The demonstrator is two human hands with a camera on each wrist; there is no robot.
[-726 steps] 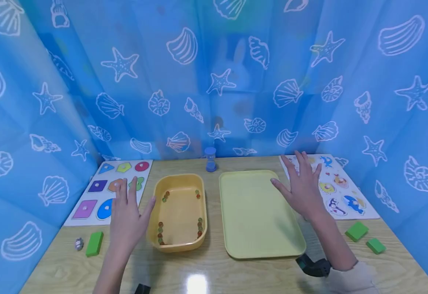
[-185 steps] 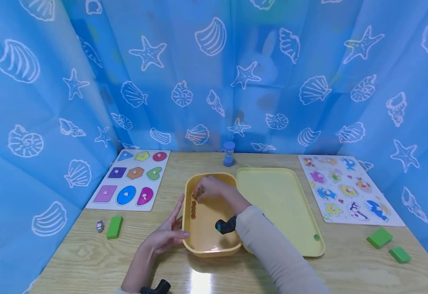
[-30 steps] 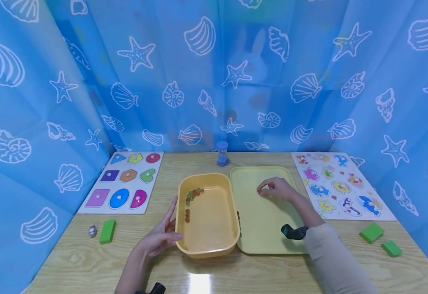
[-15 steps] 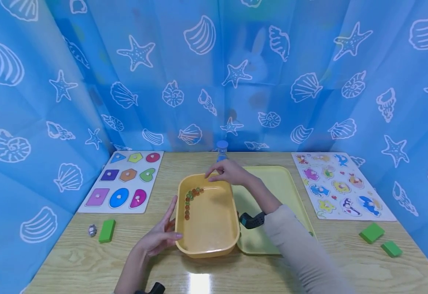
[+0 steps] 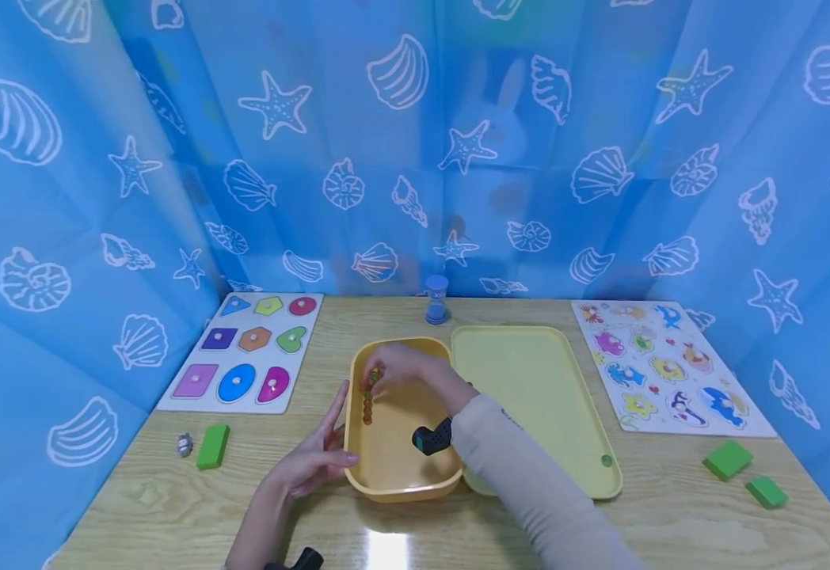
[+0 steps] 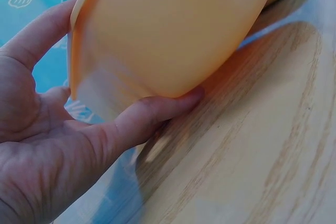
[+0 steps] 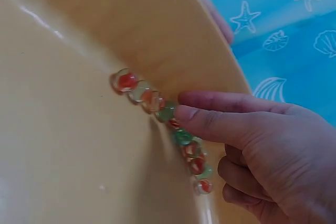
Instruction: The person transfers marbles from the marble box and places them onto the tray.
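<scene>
In the head view, my left hand holds the left wall of a yellow-orange plastic bin. Its thumb presses near the bin's lower edge and a finger reaches the rim in the left wrist view. Inside the bin, my right hand is at the far left corner. The right wrist view shows its thumb and forefinger pinching at a green glass marble. That marble sits in a curved row of red and green glass marbles along the wall. Fingertips hide part of the row.
A pale yellow tray adjoins the bin, with a green marble at its near right corner. An hourglass stands behind. A shape puzzle, an animal puzzle, green blocks and a small grey figure flank them.
My right hand was over the tray a second ago, then crossed the bin's far rim and came down left onto the marbles. The left hand keeps its place on the bin.
</scene>
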